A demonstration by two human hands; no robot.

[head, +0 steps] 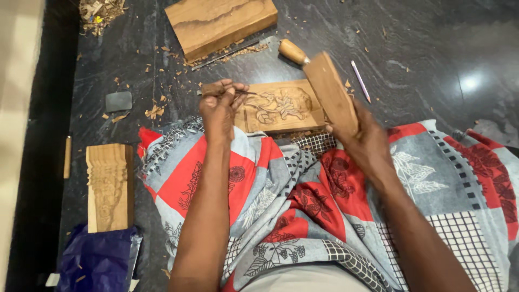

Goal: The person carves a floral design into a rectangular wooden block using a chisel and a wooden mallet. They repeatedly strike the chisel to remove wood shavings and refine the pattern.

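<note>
Left hand (220,105) pinches a thin chisel (240,91) on the carved wooden panel (281,105); right hand (359,138) grips a wooden mallet block (332,92).

Both hands are closed around their tools. That panel lies on the dark stone floor (421,48), against the person's patterned cloth (303,200). Beyond it sit a plain wood block (219,24), a wooden-handled tool (293,51) and a pencil (360,81); a carved post piece (110,186) lies at left among wood chips (154,111).

Even indoor light, fairly bright. Glare spot on polished dark stone floor (469,82) at upper right. Soft shadows under arms. Slight motion blur on right hand (361,141); edges mildly stretched.
</note>
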